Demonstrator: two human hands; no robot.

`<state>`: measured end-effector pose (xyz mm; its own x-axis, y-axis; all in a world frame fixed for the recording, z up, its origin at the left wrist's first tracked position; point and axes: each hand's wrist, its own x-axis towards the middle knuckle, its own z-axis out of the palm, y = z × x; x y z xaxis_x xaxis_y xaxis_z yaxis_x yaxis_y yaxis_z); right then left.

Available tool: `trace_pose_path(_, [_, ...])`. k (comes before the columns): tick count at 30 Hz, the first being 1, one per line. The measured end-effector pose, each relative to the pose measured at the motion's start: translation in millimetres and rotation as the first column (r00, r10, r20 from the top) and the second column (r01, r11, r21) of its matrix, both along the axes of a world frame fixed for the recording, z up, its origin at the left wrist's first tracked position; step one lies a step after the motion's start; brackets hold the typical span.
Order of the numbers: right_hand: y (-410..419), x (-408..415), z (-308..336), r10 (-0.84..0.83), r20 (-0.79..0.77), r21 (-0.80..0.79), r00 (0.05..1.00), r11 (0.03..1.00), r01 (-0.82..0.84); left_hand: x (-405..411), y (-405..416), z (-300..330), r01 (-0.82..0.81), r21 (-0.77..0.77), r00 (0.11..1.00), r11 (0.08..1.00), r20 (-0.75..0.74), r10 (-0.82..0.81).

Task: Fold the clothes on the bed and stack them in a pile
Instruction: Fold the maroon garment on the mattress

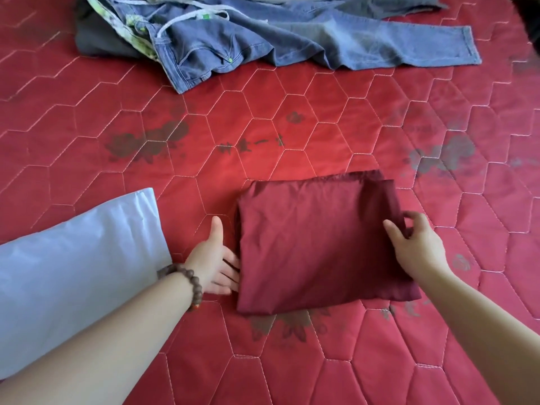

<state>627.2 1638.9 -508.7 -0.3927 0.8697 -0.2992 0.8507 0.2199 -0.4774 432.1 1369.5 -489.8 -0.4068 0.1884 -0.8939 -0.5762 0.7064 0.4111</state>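
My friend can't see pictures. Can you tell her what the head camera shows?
Two hands hold a folded dark red cloth on a red quilted bed: the left hand slips its fingers under the left edge, and the right hand pinches the right edge. Unfolded blue jeans lie farther away, and a pale folded cloth lies left.
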Motion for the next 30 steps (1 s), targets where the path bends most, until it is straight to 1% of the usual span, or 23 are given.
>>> trace_pose_path(1, [-2.3,-1.0,2.2,0.014,-0.012,0.112,1.000,0.994,-0.012,1.3,2.6,0.5,0.088,-0.068,0.937,0.994,-0.332,-0.105])
trace_pose_path(2, [-4.5,-3.0,3.8,0.071,-0.032,0.244,0.997,0.968,-0.061,2.6,8.0,2.6,0.158,-0.121,0.747,0.980,-0.634,-0.199])
trace_pose_path(3, [-7.1,-7.3,5.1,0.164,-0.043,0.367,0.985,0.920,-0.137,6.6,15.2,3.8,0.252,-0.171,0.496,0.952,-0.822,-0.279])
trace_pose_path(4, [-9.8,-13.5,5.8,0.272,-0.032,0.452,0.962,0.862,-0.229,13.2,24.5,4.0,0.360,-0.204,0.277,0.910,-0.909,-0.313])
trace_pose_path(5, [-13.3,-21.9,4.6,0.378,-0.001,0.494,0.926,0.805,-0.328,20.9,37.3,3.3,0.455,-0.231,0.114,0.860,-0.943,-0.313])
trace_pose_path(6, [-18.1,-31.3,2.5,0.474,0.037,0.501,0.880,0.753,-0.426,26.8,52.5,-2.6,0.545,-0.273,-0.015,0.793,-0.949,-0.316])
trace_pose_path(7, [-23.9,-41.0,-1.3,0.559,0.074,0.486,0.826,0.703,-0.520,31.0,68.7,-8.8,0.611,-0.317,-0.092,0.726,-0.939,-0.332])
trace_pose_path(9, [-36.9,-57.9,-11.9,0.701,0.155,0.393,0.696,0.603,-0.695,35.4,95.0,-22.7,0.667,-0.450,-0.186,0.593,-0.872,-0.452])
trace_pose_path(10, [-40.8,-63.8,-18.4,0.749,0.188,0.332,0.636,0.561,-0.758,33.4,103.4,-30.7,0.670,-0.505,-0.206,0.544,-0.831,-0.517])
trace_pose_path(11, [-41.3,-67.7,-24.6,0.779,0.211,0.285,0.590,0.528,-0.800,29.6,107.1,-39.3,0.665,-0.545,-0.190,0.509,-0.784,-0.591])
trace_pose_path(13, [-30.7,-69.2,-32.9,0.802,0.261,0.259,0.538,0.479,-0.839,20.3,103.4,-56.7,0.621,-0.596,-0.140,0.509,-0.724,-0.676])
trace_pose_path(14, [-21.7,-67.0,-35.4,0.795,0.298,0.264,0.529,0.464,-0.846,16.6,97.4,-63.4,0.581,-0.627,-0.128,0.519,-0.700,-0.702])
trace_pose_path(15, [-11.8,-63.7,-37.6,0.772,0.335,0.269,0.540,0.471,-0.840,14.5,91.3,-67.9,0.538,-0.644,-0.105,0.544,-0.692,-0.715])
trace_pose_path(17, [7.8,-54.1,-41.7,0.684,0.388,0.280,0.618,0.552,-0.786,13.8,83.9,-73.7,0.470,-0.649,-0.036,0.598,-0.692,-0.721])
trace_pose_path(19, [20.3,-45.5,-46.0,0.593,0.384,0.293,0.708,0.649,-0.702,14.7,82.7,-77.6,0.438,-0.646,-0.004,0.625,-0.697,-0.717])
trace_pose_path(20, [23.1,-43.9,-47.9,0.576,0.366,0.286,0.731,0.678,-0.677,15.0,83.5,-78.6,0.433,-0.645,-0.002,0.629,-0.699,-0.715])
trace_pose_path(23, [26.8,-47.8,-46.0,0.602,0.277,0.242,0.749,0.711,-0.660,14.7,84.6,-76.6,0.438,-0.645,0.013,0.626,-0.691,-0.722])
trace_pose_path(25, [28.9,-50.8,-37.4,0.617,0.255,0.154,0.745,0.734,-0.661,14.2,83.6,-74.2,0.455,-0.636,0.028,0.624,-0.690,-0.723])
trace_pose_path(26, [28.5,-51.2,-30.9,0.619,0.255,0.123,0.743,0.741,-0.660,12.8,83.5,-73.0,0.469,-0.615,0.044,0.633,-0.700,-0.712])
trace_pose_path(27, [25.4,-50.3,-24.3,0.618,0.263,0.127,0.741,0.739,-0.661,10.4,83.2,-71.3,0.487,-0.581,0.070,0.652,-0.719,-0.692])
trace_pose_path(28, [18.1,-47.8,-18.2,0.622,0.274,0.173,0.733,0.718,-0.674,7.6,82.0,-69.4,0.504,-0.535,0.106,0.679,-0.741,-0.663])
trace_pose_path(29, [5.4,-43.2,-13.3,0.640,0.279,0.242,0.716,0.675,-0.697,5.4,79.8,-68.2,0.515,-0.493,0.141,0.701,-0.758,-0.636])
trace_pose_path(30, [-11.3,-36.3,-10.9,0.678,0.272,0.294,0.683,0.617,-0.730,4.1,76.5,-68.1,0.522,-0.476,0.151,0.708,-0.765,-0.626])
